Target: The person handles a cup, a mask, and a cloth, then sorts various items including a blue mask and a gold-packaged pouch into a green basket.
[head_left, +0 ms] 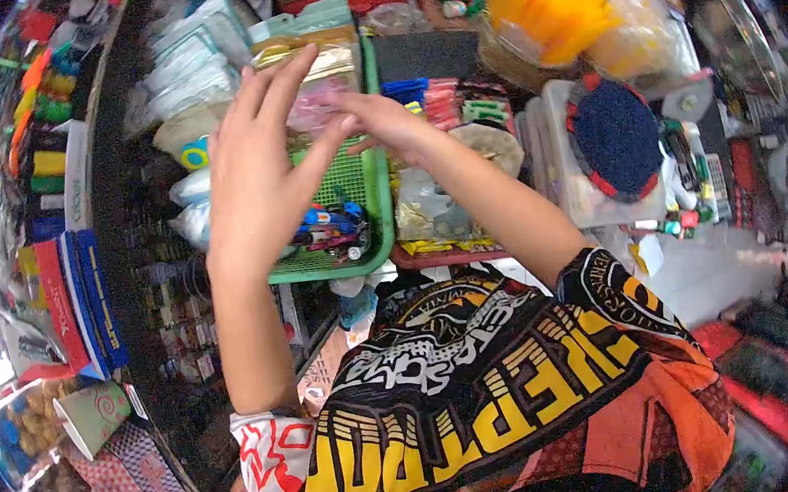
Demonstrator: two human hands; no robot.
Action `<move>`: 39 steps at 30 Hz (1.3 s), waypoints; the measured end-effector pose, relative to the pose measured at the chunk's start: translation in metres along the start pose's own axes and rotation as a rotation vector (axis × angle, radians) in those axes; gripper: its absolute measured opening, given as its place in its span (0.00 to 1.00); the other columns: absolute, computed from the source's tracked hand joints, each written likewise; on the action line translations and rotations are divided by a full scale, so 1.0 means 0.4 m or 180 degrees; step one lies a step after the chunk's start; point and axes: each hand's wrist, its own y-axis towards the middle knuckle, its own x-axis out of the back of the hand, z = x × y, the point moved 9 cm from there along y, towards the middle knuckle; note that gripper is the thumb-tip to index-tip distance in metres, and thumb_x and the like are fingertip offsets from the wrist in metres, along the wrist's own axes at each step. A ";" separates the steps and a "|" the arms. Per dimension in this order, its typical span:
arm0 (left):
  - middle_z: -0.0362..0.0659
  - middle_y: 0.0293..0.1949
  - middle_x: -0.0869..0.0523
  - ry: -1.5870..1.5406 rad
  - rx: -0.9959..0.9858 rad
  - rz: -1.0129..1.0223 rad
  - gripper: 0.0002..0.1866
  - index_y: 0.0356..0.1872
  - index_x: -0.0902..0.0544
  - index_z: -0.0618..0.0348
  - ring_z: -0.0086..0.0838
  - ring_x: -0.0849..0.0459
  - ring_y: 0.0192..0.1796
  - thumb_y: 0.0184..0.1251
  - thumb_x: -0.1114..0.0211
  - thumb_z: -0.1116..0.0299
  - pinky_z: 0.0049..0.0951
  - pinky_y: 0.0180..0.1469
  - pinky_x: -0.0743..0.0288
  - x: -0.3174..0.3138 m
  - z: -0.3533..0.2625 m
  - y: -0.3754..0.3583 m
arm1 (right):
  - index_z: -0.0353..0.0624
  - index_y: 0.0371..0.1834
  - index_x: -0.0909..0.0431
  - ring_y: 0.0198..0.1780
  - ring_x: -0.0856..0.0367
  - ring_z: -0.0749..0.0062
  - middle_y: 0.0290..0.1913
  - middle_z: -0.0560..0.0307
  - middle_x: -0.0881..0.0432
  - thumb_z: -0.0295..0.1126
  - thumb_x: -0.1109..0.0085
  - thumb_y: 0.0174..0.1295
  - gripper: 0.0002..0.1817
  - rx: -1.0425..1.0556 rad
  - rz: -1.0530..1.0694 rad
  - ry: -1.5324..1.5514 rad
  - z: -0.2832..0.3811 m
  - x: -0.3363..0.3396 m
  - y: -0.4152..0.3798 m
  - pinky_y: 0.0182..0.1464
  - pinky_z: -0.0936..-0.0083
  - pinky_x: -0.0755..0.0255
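My left hand (251,165) is raised over the green plastic basket (377,248), its fingers stretched out and its thumb apart, holding nothing. My right hand (386,124) reaches in from the right, its fingers partly blurred near my left thumb. By its fingertips is a pinkish clear packet (311,111); whether they grip it is not plain. Gold and clear plastic packets (331,60) fill the far end of the basket. At its near end lie small blue and dark toy-like pieces (339,225).
Clear packets (193,65) are heaped left of the basket. A reddish tray (443,256) with bagged goods adjoins it on the right. Farther right, a dark blue round item with a red edge (615,138) lies on a clear plastic box (552,148). An orange-yellow bundle (546,4) stands behind.
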 end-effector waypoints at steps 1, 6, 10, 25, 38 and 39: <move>0.50 0.53 0.28 -0.0339 -0.0011 -0.0288 0.26 0.55 0.32 0.55 0.44 0.34 0.58 0.51 0.40 0.65 0.36 0.59 0.43 0.005 -0.021 -0.001 | 0.48 0.54 0.33 0.50 0.29 0.56 0.48 0.49 0.26 0.59 0.56 0.54 0.32 0.0005 -0.0084 0.0008 0.004 0.006 -0.044 0.51 0.58 0.36; 0.45 0.66 0.51 0.0117 -0.0372 0.0548 0.30 0.62 0.41 0.42 0.43 0.56 0.67 0.56 0.46 0.54 0.51 0.63 0.65 -0.236 -0.123 -0.035 | 0.49 0.60 0.41 0.58 0.37 0.59 0.56 0.51 0.34 0.68 0.67 0.51 0.41 -0.0143 0.0952 0.4105 0.113 -0.018 -0.270 0.59 0.58 0.47; 0.42 0.66 0.52 0.0210 -0.0742 0.0285 0.33 0.62 0.41 0.41 0.44 0.59 0.68 0.53 0.44 0.50 0.57 0.61 0.67 -0.282 -0.201 -0.038 | 0.50 0.65 0.54 0.64 0.47 0.52 0.63 0.49 0.45 0.67 0.70 0.52 0.43 0.0622 0.0814 0.3083 0.200 0.090 -0.433 0.62 0.51 0.53; 0.35 0.40 0.21 0.0425 0.0383 0.0377 0.22 0.48 0.26 0.43 0.32 0.28 0.48 0.48 0.38 0.69 0.43 0.50 0.47 -0.360 -0.162 -0.028 | 0.54 0.51 0.29 0.60 0.40 0.57 0.56 0.57 0.33 0.54 0.42 0.43 0.30 0.0401 -0.2984 -0.4802 0.146 0.540 -0.704 0.56 0.54 0.45; 0.41 0.40 0.22 0.0854 0.0462 0.1458 0.11 0.34 0.20 0.48 0.34 0.25 0.45 0.44 0.38 0.69 0.44 0.44 0.41 -0.609 -0.012 -0.086 | 0.60 0.52 0.29 0.60 0.41 0.56 0.58 0.55 0.35 0.52 0.43 0.46 0.27 0.0467 -0.2839 -0.4267 0.139 0.561 -0.701 0.57 0.50 0.50; 0.41 0.40 0.22 0.0861 0.0500 0.1442 0.11 0.34 0.20 0.48 0.34 0.25 0.45 0.44 0.38 0.69 0.44 0.44 0.41 -0.595 -0.009 -0.092 | 0.59 0.50 0.28 0.59 0.39 0.57 0.56 0.54 0.34 0.50 0.42 0.46 0.26 0.0737 -0.2924 -0.3895 0.156 0.555 -0.708 0.57 0.53 0.49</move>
